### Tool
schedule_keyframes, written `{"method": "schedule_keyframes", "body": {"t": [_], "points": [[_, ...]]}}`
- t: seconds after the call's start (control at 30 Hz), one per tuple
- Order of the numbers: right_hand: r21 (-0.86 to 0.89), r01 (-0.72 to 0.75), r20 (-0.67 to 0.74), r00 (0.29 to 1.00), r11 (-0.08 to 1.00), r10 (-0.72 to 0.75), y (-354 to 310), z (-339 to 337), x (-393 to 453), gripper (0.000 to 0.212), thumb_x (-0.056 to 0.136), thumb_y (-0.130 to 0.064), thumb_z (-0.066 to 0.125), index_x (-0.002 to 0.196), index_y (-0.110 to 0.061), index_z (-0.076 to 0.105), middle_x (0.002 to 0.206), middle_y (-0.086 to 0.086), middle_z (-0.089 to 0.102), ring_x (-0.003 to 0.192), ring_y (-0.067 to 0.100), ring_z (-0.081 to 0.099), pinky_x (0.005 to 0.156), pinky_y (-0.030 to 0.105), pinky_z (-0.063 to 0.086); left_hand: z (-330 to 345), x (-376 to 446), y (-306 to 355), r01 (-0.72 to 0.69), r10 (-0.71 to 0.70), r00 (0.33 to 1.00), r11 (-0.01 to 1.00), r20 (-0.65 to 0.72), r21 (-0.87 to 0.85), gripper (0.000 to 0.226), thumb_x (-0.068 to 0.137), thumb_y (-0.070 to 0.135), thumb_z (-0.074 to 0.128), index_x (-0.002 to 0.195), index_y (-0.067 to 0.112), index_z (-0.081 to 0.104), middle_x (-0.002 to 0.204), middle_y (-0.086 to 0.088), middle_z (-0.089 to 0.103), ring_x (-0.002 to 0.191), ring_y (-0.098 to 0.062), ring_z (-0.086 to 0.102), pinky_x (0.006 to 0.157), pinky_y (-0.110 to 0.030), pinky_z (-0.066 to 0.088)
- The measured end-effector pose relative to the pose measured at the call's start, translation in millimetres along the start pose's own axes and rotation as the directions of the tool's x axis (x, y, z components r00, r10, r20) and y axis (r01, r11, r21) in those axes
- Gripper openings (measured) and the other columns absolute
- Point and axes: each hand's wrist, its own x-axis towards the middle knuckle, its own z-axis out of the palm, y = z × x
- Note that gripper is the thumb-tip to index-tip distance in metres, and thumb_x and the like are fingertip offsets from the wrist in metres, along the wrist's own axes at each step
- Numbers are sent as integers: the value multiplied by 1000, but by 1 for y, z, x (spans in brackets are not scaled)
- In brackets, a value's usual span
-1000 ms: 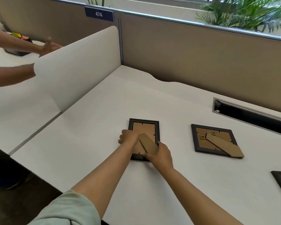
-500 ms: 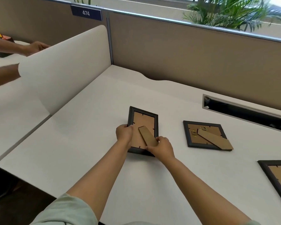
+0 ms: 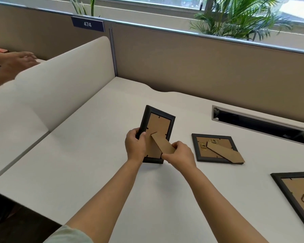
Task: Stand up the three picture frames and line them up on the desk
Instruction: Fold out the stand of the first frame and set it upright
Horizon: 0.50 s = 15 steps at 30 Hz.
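1. One white table (image 3: 88, 165) carries everything in front of me, bounded at the far edge by a tan partition (image 3: 200, 67) and on the left edge by a curved white divider (image 3: 65, 81).
2. Beyond the partition stands a green palm plant (image 3: 239, 16), and a blue tag reading 474 (image 3: 87, 24) sits on the partition's top rail.
3. Set into the table near its far right edge is a long dark cable slot (image 3: 258, 124).
4. At the right edge, toward the near side, lies the third picture frame (image 3: 295, 199), back side up and partly cut off from view.
5. Between that one and the table's middle, the second picture frame (image 3: 215, 148) lies flat, back up, its cardboard stand (image 3: 226, 154) splayed toward the right.
6. Around the table's middle I hold the first picture frame (image 3: 158, 128), tilted up with its lower edge at the surface and its brown backing toward me.
7. My left hand (image 3: 135, 146) is wrapped around the frame's left edge, thumb on the backing.
8. My right hand (image 3: 181, 155) pinches the free end of the frame's cardboard easel (image 3: 162, 144), which is pulled away from the backing.
9. Past the divider at far left, someone else's hand (image 3: 16, 62) reaches over the neighbouring desk, blurred.
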Motion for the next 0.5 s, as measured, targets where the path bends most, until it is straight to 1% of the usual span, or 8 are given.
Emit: {"method": "schedule_keyframes", "body": {"t": [0.1, 0.17, 0.23, 0.27, 0.33, 0.4, 0.43, 0.5], "points": [[14, -5, 25, 1000, 1000, 4, 4, 1, -2, 59, 65, -34, 77, 115, -20, 50, 115, 3, 58, 91, 20, 61, 72, 30, 55, 1, -4, 0, -25, 25, 1000, 1000, 1, -11, 19, 91, 13, 55, 109, 10, 61, 100, 2, 59, 94, -15, 56, 82, -25, 45], [45, -16, 26, 1000, 999, 15, 2, -1, -3, 73, 67, -40, 76, 128, -19, 43, 129, 5, 51, 106, 25, 59, 85, 36, 55, 1, -6, 1, -54, 55, 999, 998, 5, -17, 18, 91, 13, 56, 108, 11, 61, 100, 1, 60, 94, -14, 56, 81, -23, 45], [96, -2, -56, 998, 995, 8, -5, -12, -4, 83, 68, -52, 72, 136, -20, 36, 138, 6, 44, 120, 26, 51, 90, 38, 49, 1, -10, 3, -114, 114, 993, 993, 6, -23, 15, 90, 11, 57, 103, 15, 61, 99, 1, 61, 92, -12, 56, 77, -14, 44], [150, 22, -100, 995, 988, -7, -12, -20, -4, 84, 69, -58, 68, 136, -19, 36, 137, 6, 46, 120, 25, 50, 90, 38, 47, 1, -13, 4, -149, 150, 989, 988, 7, -28, 14, 89, 10, 57, 100, 18, 60, 97, 2, 60, 90, -10, 56, 74, -9, 44], [314, 61, -128, 992, 948, -21, -29, -38, -4, 81, 72, -65, 59, 135, -18, 37, 126, 7, 53, 111, 23, 55, 88, 37, 50, 2, -21, 7, -219, 220, 975, 975, 14, -35, 18, 87, 7, 58, 95, 24, 58, 91, 8, 57, 88, -5, 55, 73, -4, 44], [449, 65, -96, 995, 891, -24, -49, -53, -3, 79, 75, -68, 52, 132, -15, 39, 112, 7, 58, 95, 21, 62, 83, 40, 55, 5, -30, 7, -288, 288, 957, 958, 24, -12, 20, 86, 4, 58, 94, 22, 59, 89, 14, 53, 89, -8, 54, 76, -8, 44], [476, 53, -71, 997, 878, -21, -58, -59, -2, 76, 75, -67, 52, 128, -13, 41, 107, 7, 60, 87, 20, 64, 78, 39, 58, 7, -34, 6, -325, 325, 945, 946, 28, 10, 20, 86, 2, 57, 95, 19, 60, 89, 17, 52, 90, -11, 54, 77, -10, 43], [449, 5, -22, 1000, 894, 6, -74, -66, 2, 70, 76, -64, 55, 119, -11, 43, 99, 7, 61, 77, 20, 67, 72, 36, 60, 11, -41, 4, -405, 404, 914, 912, 37, 59, 22, 84, -3, 56, 99, 11, 63, 89, 20, 49, 90, -15, 52, 79, -9, 42]]}}
